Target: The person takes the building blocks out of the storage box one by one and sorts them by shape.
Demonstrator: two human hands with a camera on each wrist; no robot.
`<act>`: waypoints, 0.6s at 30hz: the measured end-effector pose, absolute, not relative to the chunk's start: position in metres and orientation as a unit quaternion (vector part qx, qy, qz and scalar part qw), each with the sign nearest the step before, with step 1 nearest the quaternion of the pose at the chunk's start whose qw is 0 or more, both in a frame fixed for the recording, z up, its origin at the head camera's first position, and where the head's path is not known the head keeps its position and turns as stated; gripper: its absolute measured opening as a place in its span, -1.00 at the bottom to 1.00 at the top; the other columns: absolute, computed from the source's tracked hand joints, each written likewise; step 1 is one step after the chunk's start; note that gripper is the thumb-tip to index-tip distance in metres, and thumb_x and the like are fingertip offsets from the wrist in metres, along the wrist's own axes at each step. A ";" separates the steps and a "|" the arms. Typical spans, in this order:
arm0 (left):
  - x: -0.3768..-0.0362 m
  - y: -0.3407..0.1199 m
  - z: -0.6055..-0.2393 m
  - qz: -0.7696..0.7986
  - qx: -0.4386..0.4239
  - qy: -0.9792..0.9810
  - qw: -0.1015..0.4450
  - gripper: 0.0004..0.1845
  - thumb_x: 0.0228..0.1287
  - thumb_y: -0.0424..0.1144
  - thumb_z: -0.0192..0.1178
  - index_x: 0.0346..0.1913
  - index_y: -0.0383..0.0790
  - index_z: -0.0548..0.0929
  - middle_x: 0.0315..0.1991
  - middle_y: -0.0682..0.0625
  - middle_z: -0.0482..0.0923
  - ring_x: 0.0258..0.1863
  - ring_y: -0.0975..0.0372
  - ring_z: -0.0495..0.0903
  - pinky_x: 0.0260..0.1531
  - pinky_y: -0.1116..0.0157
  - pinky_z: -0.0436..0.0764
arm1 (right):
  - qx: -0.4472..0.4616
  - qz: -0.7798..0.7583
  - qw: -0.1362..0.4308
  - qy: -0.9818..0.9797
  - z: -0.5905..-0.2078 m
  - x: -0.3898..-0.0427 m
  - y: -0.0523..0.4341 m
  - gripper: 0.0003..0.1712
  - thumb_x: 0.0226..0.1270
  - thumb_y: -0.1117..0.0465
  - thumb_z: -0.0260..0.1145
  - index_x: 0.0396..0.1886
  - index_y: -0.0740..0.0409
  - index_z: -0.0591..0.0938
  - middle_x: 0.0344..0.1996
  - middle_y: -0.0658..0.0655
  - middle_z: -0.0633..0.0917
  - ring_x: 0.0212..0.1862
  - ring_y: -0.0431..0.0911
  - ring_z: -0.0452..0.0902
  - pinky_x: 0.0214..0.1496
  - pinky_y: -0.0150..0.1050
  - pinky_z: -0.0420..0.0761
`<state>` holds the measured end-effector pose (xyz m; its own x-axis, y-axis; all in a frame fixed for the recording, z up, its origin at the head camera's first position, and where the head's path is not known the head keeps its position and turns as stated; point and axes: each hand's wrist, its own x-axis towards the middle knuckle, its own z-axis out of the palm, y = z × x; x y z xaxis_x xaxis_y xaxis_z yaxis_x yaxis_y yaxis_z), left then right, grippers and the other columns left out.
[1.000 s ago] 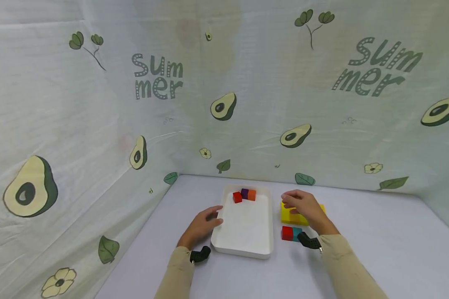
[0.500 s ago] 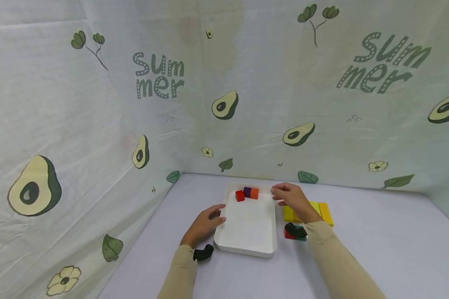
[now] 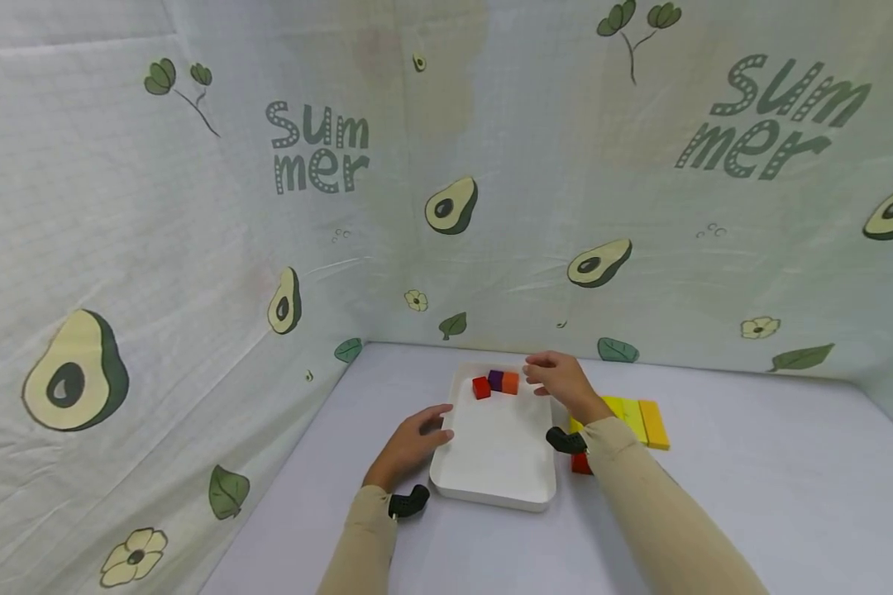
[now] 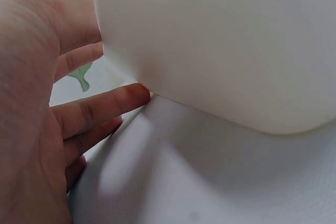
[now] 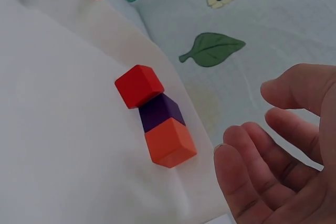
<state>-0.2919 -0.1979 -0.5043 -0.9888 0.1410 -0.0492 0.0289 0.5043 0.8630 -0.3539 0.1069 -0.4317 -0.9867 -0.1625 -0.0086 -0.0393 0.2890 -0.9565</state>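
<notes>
A white tray (image 3: 491,450) lies on the table with a red cube (image 3: 480,387), a purple cube (image 3: 495,379) and an orange cube (image 3: 510,383) in a row at its far end. My right hand (image 3: 543,377) hovers over the tray's far right corner, just right of the orange cube. In the right wrist view that hand (image 5: 252,129) is open and holds nothing, beside the orange cube (image 5: 169,141), purple cube (image 5: 161,111) and red cube (image 5: 138,85). My left hand (image 3: 435,426) rests with straight fingers (image 4: 105,103) against the tray's left wall (image 4: 220,51).
To the right of the tray lie flat yellow blocks (image 3: 625,409) and an orange-yellow block (image 3: 653,423). A red cube (image 3: 582,464) sits beside the tray's right wall, partly hidden by my right forearm. Avocado-print cloth walls close off the back and the left.
My right hand has left the yellow blocks and moved left and farther away to the tray's far right corner. The left hand has stayed at the tray's left wall.
</notes>
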 end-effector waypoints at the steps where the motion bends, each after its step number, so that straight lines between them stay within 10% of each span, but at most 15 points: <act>1: -0.292 -0.198 -0.504 0.495 0.050 0.866 0.057 -0.44 0.25 0.19 0.31 0.32 0.37 0.52 0.30 -0.02 0.49 0.39 -0.04 0.32 0.33 -0.28 0.21 | -0.060 -0.592 0.052 0.802 -0.432 -0.355 0.105 -0.48 0.46 0.10 0.27 0.30 0.26 0.49 0.12 0.26 0.60 0.14 0.18 0.55 0.08 -0.11 0.66; 18: -0.290 -0.197 -0.501 0.497 0.046 0.865 0.059 -0.46 0.28 0.15 0.30 0.33 0.34 0.52 0.30 -0.05 0.49 0.39 -0.06 0.31 0.31 -0.31 0.21 | -0.070 -0.515 0.057 0.853 -0.443 -0.372 0.084 -0.54 0.46 0.17 0.27 0.26 0.27 0.54 0.06 0.22 0.62 -0.03 0.11 0.59 0.15 0.00 0.61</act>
